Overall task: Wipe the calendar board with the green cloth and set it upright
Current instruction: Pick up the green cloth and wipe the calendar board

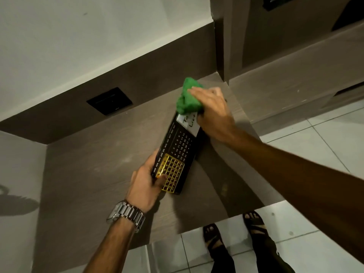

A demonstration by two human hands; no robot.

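Nearest the camera, the left forearm rose from the lower middle of the frame with a silver metal link wristwatch (126,214) on its wrist. The left hand (146,183) gripped the near end of the black rectangular calendar board (178,150), thumb laid on its face over a gold grid frame (173,175), the other fingers wrapped behind the edge and hidden. The board sat at the centre of the frame above the brown wood-grain counter (98,174). Its long axis ran from the lower middle toward the upper right, face turned up to the camera. Whether its underside touched the counter could not be told.

The right hand (213,112) pressed a crumpled green cloth (188,97) on the board's far end, fingers closed over the cloth. Cloth and hand covered that far edge and part of a white note panel (189,122), whose handwriting was cut off and unreadable. Month names and date numerals were small but partly legible.

A black square wall plate (109,101) sat at middle left. At the bottom right, two feet in dark sandals (213,240) stood on white floor tiles (315,253).
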